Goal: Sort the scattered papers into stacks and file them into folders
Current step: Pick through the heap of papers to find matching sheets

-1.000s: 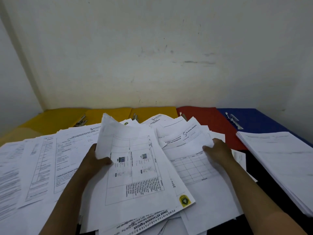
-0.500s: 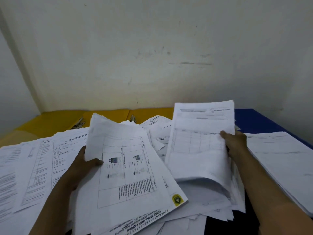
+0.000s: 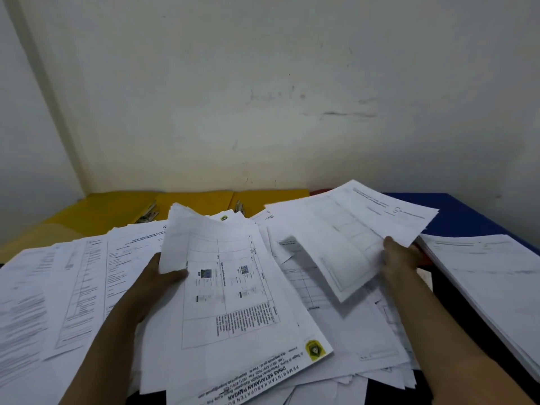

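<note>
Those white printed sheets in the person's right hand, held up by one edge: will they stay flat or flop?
Probably flop: the white printed sheets already sag away from the right hand that pinches one edge. They look light, since one hand lifts them. The edges are fanned out near the top, so loose sheets may slide apart.

Single head-worn view, forward and down, close over the paper-strewn table (image 3: 455, 217).

The large sheet (image 3: 233, 302) held up at centre carries a letterhead along its near edge, upside down to the camera: "PEMERINTAH KABUPATEN BO…" and, in bold, "DINAS KETAHANAN PANGAN". A yellow-and-black crest (image 3: 315, 349) sits at its corner beside that heading. The small address line beneath and the print on every other sheet are too blurred to read.
</note>
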